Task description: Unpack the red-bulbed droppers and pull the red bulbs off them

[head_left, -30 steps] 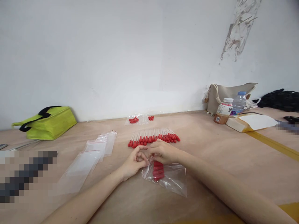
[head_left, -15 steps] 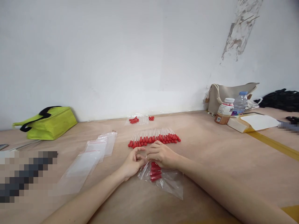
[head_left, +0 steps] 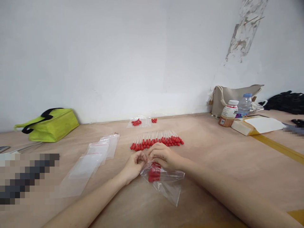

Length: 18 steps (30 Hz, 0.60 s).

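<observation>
My left hand (head_left: 133,165) and my right hand (head_left: 163,156) meet at the top edge of a clear plastic bag (head_left: 166,183) that lies on the wooden table (head_left: 213,164). Both hands pinch the bag's mouth with curled fingers. Inside the bag lie several red-bulbed droppers (head_left: 154,174). Just beyond my hands a row of glass droppers with red bulbs (head_left: 157,140) lies side by side on the table.
Empty clear zip bags (head_left: 90,161) lie to the left. A small bag of red bulbs (head_left: 139,122) sits near the wall. A lime-green bag (head_left: 48,124) stands far left. At the right are a beige bag (head_left: 234,95), two bottles (head_left: 228,112) and a paper-covered box (head_left: 256,124).
The bag has swung, its lower end shifting left and towards me. My hands have closed together on its top edge.
</observation>
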### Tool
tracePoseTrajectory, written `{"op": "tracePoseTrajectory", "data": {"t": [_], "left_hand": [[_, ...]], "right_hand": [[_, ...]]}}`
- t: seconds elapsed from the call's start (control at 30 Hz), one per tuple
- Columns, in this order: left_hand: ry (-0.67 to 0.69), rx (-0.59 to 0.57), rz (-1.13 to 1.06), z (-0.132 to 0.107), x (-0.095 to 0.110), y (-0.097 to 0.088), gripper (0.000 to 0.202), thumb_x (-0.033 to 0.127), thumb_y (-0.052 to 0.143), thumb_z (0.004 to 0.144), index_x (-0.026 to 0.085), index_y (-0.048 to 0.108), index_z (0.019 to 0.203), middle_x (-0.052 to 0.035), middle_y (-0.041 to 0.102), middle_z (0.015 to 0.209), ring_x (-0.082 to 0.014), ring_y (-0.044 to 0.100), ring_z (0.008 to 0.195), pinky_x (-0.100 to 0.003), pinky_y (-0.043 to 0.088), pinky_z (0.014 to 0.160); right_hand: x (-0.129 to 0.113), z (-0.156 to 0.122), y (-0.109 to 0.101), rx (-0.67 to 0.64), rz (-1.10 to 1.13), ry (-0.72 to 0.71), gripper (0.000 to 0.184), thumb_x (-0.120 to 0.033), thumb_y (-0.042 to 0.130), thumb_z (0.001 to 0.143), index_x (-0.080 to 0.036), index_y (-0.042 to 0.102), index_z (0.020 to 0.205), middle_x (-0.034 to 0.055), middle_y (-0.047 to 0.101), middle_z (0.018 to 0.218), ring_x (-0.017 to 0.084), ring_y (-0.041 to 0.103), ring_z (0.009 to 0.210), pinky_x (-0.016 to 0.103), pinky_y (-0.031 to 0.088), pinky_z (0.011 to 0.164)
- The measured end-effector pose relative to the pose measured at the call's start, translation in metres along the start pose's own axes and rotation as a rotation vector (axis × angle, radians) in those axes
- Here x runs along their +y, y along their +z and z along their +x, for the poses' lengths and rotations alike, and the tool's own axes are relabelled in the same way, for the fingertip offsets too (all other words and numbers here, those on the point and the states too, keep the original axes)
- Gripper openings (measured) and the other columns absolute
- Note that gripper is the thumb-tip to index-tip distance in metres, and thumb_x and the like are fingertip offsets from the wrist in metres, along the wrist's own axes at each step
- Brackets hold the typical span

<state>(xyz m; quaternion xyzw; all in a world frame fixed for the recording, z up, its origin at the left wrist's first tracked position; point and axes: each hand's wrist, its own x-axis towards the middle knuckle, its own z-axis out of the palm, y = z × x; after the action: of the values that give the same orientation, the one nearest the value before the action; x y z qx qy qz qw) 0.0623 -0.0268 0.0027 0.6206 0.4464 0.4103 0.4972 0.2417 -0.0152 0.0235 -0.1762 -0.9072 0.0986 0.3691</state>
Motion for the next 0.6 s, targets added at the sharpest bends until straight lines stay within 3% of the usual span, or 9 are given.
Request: {"op": "tracePoseTrajectory", "data": {"t": [0.1, 0.2, 0.37, 0.6], "left_hand": [[-0.07, -0.037, 0.045, -0.001, 0.002, -0.003, 0.021, 0.031, 0.061, 0.066, 0.012, 0.06, 0.075, -0.0028, 0.064, 0.072, -0.0132, 0.057, 0.063, -0.024, 0.043, 0.061], [-0.071, -0.031, 0.07, -0.002, 0.0, -0.005, 0.026, 0.03, 0.055, 0.07, 0.011, 0.064, 0.087, -0.0061, 0.067, 0.084, -0.0179, 0.06, 0.075, -0.03, 0.045, 0.07], [0.04, 0.04, 0.299, -0.002, -0.011, -0.009, 0.027, 0.02, 0.045, 0.076, 0.013, 0.065, 0.093, -0.007, 0.065, 0.091, -0.0188, 0.059, 0.083, -0.032, 0.045, 0.076], [0.296, -0.028, 0.665, -0.011, -0.011, -0.024, 0.023, 0.026, 0.051, 0.078, 0.022, 0.066, 0.094, -0.0046, 0.051, 0.089, -0.0153, 0.051, 0.082, -0.029, 0.043, 0.073]], "right_hand": [[-0.006, 0.0, -0.007, 0.113, 0.065, 0.12, 0.013, -0.018, 0.047, 0.084, -0.018, 0.055, 0.094, 0.0058, 0.058, 0.097, 0.015, 0.05, 0.093, 0.03, 0.04, 0.082], [-0.016, -0.012, -0.013, 0.077, 0.02, 0.28, 0.024, -0.029, 0.054, 0.08, -0.019, 0.053, 0.101, 0.0057, 0.057, 0.094, 0.016, 0.051, 0.088, 0.03, 0.041, 0.078], [-0.032, -0.042, -0.011, -0.12, -0.177, 0.395, 0.052, -0.049, 0.064, 0.065, -0.021, 0.052, 0.108, 0.0063, 0.053, 0.095, 0.02, 0.05, 0.086, 0.032, 0.04, 0.074], [-0.019, -0.054, -0.011, -0.17, -0.205, 0.39, 0.058, -0.051, 0.064, 0.066, -0.02, 0.049, 0.113, 0.0074, 0.052, 0.1, 0.021, 0.048, 0.09, 0.032, 0.039, 0.078]]}}
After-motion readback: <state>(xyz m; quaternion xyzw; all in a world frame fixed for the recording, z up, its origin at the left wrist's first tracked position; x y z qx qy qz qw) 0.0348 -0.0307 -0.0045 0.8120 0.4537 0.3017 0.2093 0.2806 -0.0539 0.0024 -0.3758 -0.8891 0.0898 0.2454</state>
